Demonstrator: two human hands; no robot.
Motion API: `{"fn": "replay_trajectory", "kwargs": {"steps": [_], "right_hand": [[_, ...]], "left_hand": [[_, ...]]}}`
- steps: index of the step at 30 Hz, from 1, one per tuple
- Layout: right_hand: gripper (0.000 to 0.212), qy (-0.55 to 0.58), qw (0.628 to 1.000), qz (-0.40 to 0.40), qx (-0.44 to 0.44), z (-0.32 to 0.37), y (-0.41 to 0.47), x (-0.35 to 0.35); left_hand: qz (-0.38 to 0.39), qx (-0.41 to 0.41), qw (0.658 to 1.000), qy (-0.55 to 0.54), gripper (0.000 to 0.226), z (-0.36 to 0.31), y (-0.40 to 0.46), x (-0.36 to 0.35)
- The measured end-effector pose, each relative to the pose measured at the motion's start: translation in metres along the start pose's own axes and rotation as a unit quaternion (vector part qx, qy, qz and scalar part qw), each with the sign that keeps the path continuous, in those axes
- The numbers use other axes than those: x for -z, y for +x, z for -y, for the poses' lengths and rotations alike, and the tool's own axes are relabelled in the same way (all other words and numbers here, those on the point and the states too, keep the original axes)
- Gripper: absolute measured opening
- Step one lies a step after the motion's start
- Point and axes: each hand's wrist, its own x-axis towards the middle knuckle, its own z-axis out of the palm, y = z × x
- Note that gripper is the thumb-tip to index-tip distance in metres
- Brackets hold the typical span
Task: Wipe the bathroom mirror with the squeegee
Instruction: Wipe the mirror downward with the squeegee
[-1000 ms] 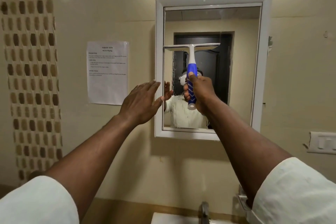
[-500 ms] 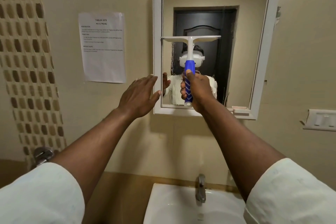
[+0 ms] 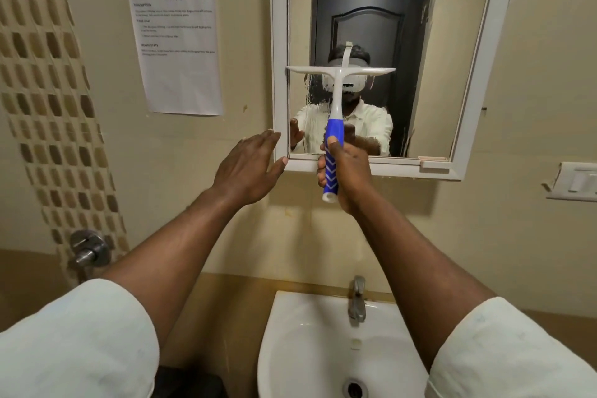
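The white-framed bathroom mirror (image 3: 452,52) hangs on the beige wall above the sink. A squeegee (image 3: 336,100) with a white blade and a blue handle stands upright against the glass, its blade level across the mirror's lower left half. My right hand (image 3: 347,171) is shut on the blue handle, at the mirror's bottom edge. My left hand (image 3: 250,168) is flat with fingers apart, its thumb touching the frame's lower left corner. Wet streaks show on the glass under the blade's left end.
A white sink (image 3: 310,346) with a metal tap (image 3: 357,299) lies directly below. A printed paper sheet (image 3: 176,42) is stuck to the wall left of the mirror. A switch plate (image 3: 575,181) sits at the right, a wall valve (image 3: 87,250) at the lower left.
The squeegee has slid down the glass with my right hand, from near the mirror's middle toward its bottom edge. My view has tipped down, bringing the sink into sight. My left hand stays by the frame.
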Motion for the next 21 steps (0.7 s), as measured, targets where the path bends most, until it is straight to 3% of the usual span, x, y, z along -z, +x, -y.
{"fn": "replay_trajectory", "kwargs": {"steps": [21], "right_hand": [[0.023, -0.021, 0.997, -0.012, -0.067, -0.088, -0.057, 0.027]], "left_hand": [[0.074, 0.030, 0.996, -0.024, 0.056, 0.001, -0.054, -0.054]]}}
